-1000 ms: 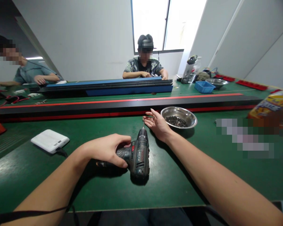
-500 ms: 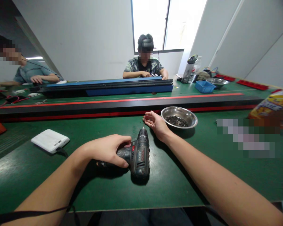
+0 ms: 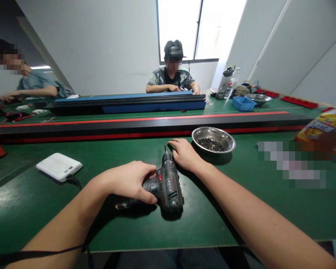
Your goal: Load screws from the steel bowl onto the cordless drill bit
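My left hand (image 3: 131, 181) is closed around the grip of a black cordless drill (image 3: 170, 186) that lies on its side on the green tabletop. Its narrow bit (image 3: 165, 147) points away from me. Just right of the bit, my right hand (image 3: 184, 153) rests back upward with the fingers stretched out and the fingertips close to the bit's tip. Whether anything small lies under those fingers is hidden. Beyond the right hand stands a steel bowl (image 3: 229, 144) holding many small dark screws (image 3: 211, 144).
A long black-and-red bar (image 3: 128, 129) crosses the table ahead. Behind it lie black and blue profiles (image 3: 154, 107). Left is a white power bank (image 3: 58, 167) with a cable; right, a snack bag (image 3: 324, 129). A blue basket (image 3: 243, 104) sits farther back. Two other people sit at the table.
My right hand has turned from palm sideways to back upward and lowered beside the bit. The drill has swung slightly, its tip moving left and its rear right. The co-worker at left has shifted their arms.
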Motion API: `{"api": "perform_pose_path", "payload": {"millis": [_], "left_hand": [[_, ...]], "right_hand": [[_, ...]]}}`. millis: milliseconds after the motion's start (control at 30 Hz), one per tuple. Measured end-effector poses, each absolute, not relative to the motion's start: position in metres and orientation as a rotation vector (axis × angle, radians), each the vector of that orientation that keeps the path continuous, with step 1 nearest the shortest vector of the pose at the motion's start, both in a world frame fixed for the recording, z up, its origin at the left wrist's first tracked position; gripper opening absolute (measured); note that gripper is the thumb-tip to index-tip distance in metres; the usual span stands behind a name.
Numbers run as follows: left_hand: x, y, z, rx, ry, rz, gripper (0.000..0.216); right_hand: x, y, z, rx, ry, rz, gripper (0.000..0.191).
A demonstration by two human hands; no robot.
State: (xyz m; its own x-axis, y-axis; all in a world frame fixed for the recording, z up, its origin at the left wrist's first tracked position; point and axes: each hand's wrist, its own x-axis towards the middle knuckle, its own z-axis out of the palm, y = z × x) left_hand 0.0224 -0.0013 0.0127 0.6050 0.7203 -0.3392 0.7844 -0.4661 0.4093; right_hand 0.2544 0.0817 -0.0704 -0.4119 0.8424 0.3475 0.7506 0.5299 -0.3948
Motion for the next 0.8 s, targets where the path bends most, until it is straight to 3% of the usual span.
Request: {"api": "perform_pose_path", "payload": {"millis": [300, 533, 800], "left_hand": [[0.022, -0.001, 0.012, 2.299, 1.173, -0.148, 0.054], [0.020, -0.001, 0.012, 2.290, 1.165, -0.151, 0.054], [0.019, 0.002, 0.011, 2.238, 1.113, -0.121, 0.054]], "right_hand": [[0.256, 0.082, -0.068, -1.222, -2.253, 0.202, 0.020], [0.255, 0.088, -0.071, -1.258, -2.205, 0.204, 0.023], [0.255, 0.090, -0.069, -1.280, -1.787, 0.531, 0.010]]}}
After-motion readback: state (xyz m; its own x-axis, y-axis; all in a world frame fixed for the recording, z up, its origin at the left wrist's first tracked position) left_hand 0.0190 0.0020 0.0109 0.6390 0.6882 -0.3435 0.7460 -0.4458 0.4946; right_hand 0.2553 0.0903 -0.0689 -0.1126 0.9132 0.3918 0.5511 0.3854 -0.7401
